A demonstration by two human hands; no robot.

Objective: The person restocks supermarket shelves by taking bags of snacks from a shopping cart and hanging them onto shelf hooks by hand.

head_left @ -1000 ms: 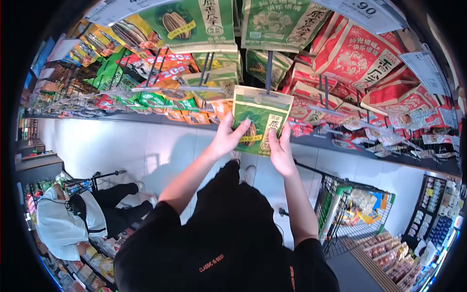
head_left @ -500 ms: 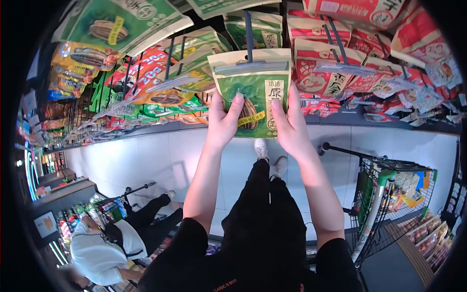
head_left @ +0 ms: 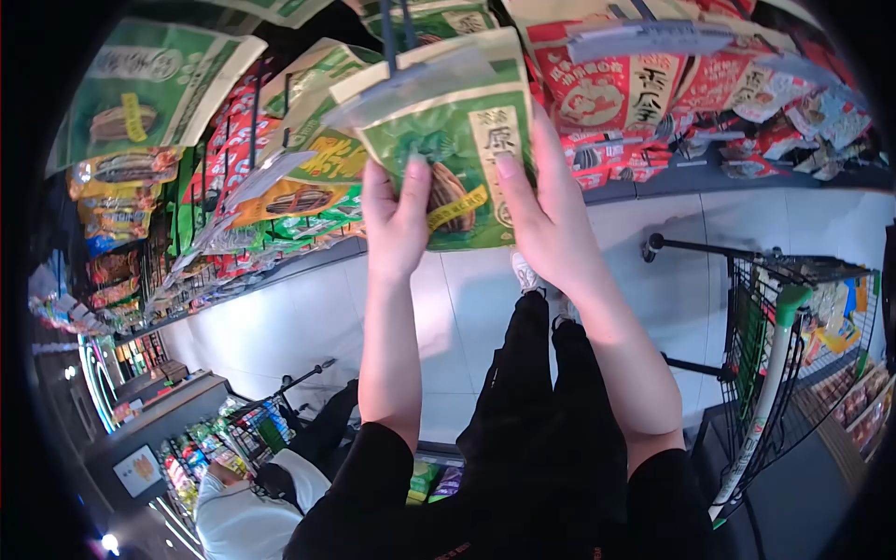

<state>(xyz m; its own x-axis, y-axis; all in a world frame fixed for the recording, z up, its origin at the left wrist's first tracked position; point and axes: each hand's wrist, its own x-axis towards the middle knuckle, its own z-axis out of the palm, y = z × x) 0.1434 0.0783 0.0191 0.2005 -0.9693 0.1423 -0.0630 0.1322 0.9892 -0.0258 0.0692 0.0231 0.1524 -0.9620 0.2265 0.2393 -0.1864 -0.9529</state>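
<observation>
A green and cream snack bag [head_left: 457, 140] is between my two hands, its top at a shelf hook with a clear plastic label holder across it. My left hand [head_left: 399, 215] grips the bag's lower left side, thumb on the front. On the right side my right hand [head_left: 551, 210] holds it the same way, thumb by the printed label. The fingers behind the bag are hidden. Red bags [head_left: 607, 89] hang just right of it, and a yellow and green bag [head_left: 313, 187] hangs to the left.
A shopping cart [head_left: 793, 317] with goods inside stands at the right. At the lower left a person in a white top [head_left: 257, 509] is beside another cart [head_left: 252, 429]. A large green bag [head_left: 140, 93] hangs at the upper left. Pale floor tiles [head_left: 271, 327] lie below the rack.
The view has shifted and come closer to the rack, so the held bag appears larger and higher up. Both hands have kept their hold on it.
</observation>
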